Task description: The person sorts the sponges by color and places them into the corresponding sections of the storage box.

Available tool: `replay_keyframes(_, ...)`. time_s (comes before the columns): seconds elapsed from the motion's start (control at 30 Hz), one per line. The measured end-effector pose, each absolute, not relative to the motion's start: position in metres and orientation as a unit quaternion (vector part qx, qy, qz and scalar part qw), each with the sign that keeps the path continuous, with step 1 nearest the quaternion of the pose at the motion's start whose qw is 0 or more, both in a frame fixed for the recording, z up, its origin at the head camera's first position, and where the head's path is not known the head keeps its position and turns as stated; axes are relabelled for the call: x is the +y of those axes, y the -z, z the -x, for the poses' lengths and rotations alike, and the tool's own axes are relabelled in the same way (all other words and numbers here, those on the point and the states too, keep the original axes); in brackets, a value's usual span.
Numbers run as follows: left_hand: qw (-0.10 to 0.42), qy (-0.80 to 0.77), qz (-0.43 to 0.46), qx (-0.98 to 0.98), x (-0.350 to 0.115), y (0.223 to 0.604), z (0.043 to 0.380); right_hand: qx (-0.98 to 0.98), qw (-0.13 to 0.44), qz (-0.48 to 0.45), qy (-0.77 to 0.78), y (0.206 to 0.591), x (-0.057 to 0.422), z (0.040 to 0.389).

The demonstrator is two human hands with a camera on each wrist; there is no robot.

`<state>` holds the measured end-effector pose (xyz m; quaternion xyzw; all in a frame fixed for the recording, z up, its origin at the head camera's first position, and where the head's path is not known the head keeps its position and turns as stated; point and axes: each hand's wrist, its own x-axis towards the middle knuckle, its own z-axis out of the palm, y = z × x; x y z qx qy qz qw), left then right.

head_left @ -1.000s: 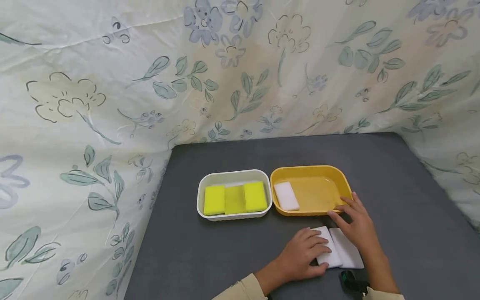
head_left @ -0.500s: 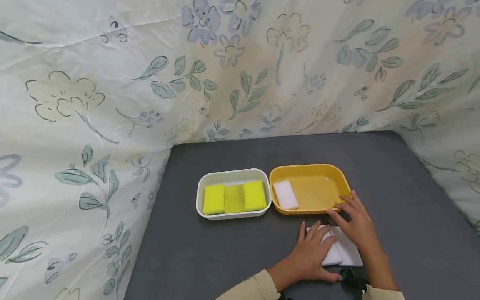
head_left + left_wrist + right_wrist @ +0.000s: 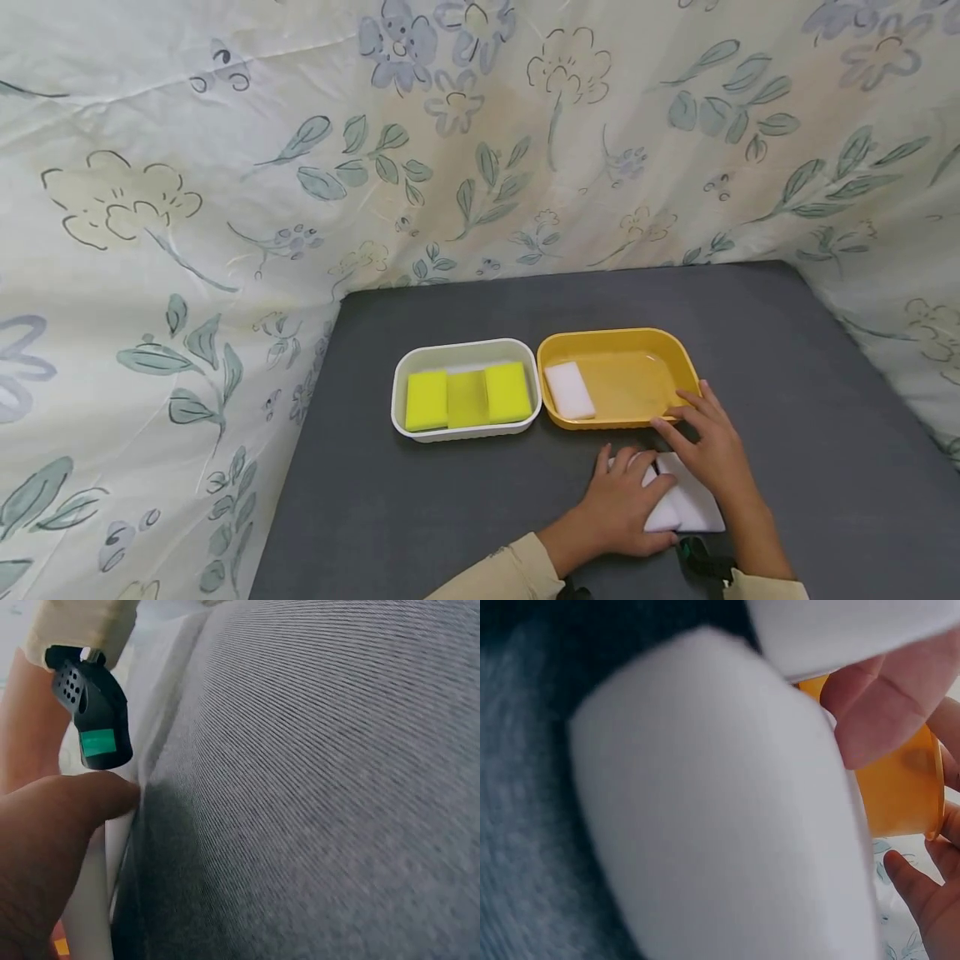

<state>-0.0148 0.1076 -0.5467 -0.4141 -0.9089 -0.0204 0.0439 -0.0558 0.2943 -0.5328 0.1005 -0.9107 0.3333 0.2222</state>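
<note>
My left hand [image 3: 618, 508] grips a white sponge [image 3: 660, 515] on the table, fingers over its top and thumb at its near edge. A second white sponge [image 3: 697, 500] lies against it on the right. In the right wrist view, the fingertips [image 3: 877, 724] of the left hand press one white sponge [image 3: 840, 637], while the other sponge [image 3: 727, 802] fills the middle. My right hand [image 3: 708, 442] holds the front right corner of the yellow tray [image 3: 630, 396], its fingers at the rim. A white sponge [image 3: 570, 390] lies inside that tray at its left end.
A white tray [image 3: 465, 346] with yellow sponges [image 3: 468, 398] stands directly left of the yellow tray. A black wrist device [image 3: 699, 557] sits at the right wrist. The dark table [image 3: 420, 517] ends at a flowered cloth [image 3: 480, 167] behind.
My left hand first spreads wider over the left white sponge, then its thumb draws in toward the sponge. The right hand stays at the yellow tray's corner.
</note>
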Motion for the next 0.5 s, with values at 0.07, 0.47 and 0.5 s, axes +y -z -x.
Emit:
replay_keyframes(0.07,0.029,0.019,0.414,-0.910,0.108,0.547,0.015,-0.912,0.218,-0.099,-0.334,0.532,0.294,0.056)
replay_keyframes(0.47,-0.047,0.013,0.414,-0.909,0.092,0.551,0.020,-0.908,0.232,-0.105,-0.333,0.534,0.294,0.056)
replay_keyframes(0.5,-0.046,0.010,0.417,-0.908,0.090,0.550,0.021,-0.908,0.233,-0.105,-0.333,0.534,0.294,0.056)
